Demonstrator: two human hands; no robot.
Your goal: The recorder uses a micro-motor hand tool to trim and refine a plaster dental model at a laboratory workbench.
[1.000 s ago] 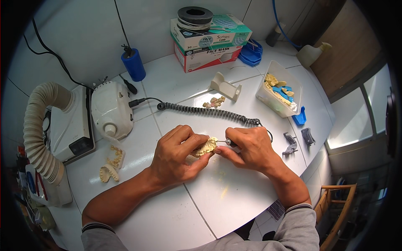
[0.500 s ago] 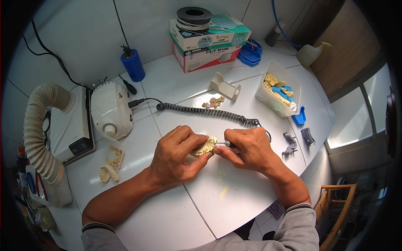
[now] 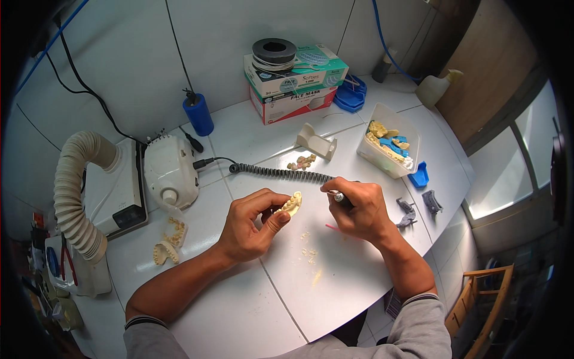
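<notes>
A pale yellow plaster dental cast (image 3: 292, 204) with a row of teeth sits pinched between the thumb and fingers of my left hand (image 3: 254, 224). Off to its right, my right hand (image 3: 362, 209) is closed round a dark and silver rotary handpiece (image 3: 341, 198), whose tip is apart from the cast. From behind that hand a black coiled cord (image 3: 284, 173) runs left to a white control box (image 3: 171, 173). Yellow plaster crumbs (image 3: 309, 253) lie on the white tiled table (image 3: 251, 299) below the cast. Part of a thin pink stick (image 3: 332, 227) shows beside my right hand.
A ribbed suction hose (image 3: 75, 185) arches at the left, near two more dental casts (image 3: 165, 252). At the back stand stacked mask boxes (image 3: 293, 102) topped by a wire spool (image 3: 274, 52). A plastic tub of plaster pieces (image 3: 388, 164) and grey frames (image 3: 431, 203) are at right.
My hands have drawn apart; the handpiece has come away from the cast, which is now tilted more upright. More crumbs show on the table. The whole view has shifted slightly.
</notes>
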